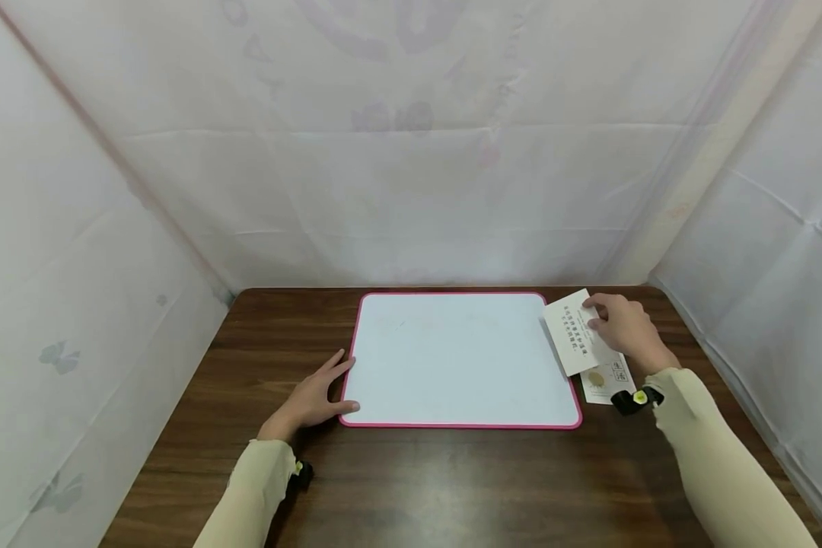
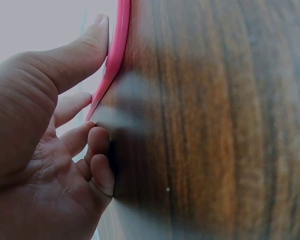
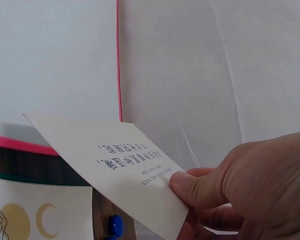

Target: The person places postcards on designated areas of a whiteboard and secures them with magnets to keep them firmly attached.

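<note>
A white card (image 1: 570,339) with lines of printed characters is pinched between the thumb and fingers of my right hand (image 1: 623,326). In the right wrist view the card (image 3: 115,165) is held tilted, its near part over the right edge of the whiteboard (image 1: 459,361). The board has a pink rim and lies flat on the table. My left hand (image 1: 310,397) rests at the board's left edge, fingers spread, with the thumb on its lower left corner. In the left wrist view, that thumb (image 2: 85,47) touches the pink rim.
Below the held card, a second card (image 3: 65,205) with a gold sun and moon lies on the dark wooden table (image 1: 411,487). Beside it are small blue round pieces (image 3: 115,226). Pale sheeting (image 1: 411,190) hangs behind and at both sides.
</note>
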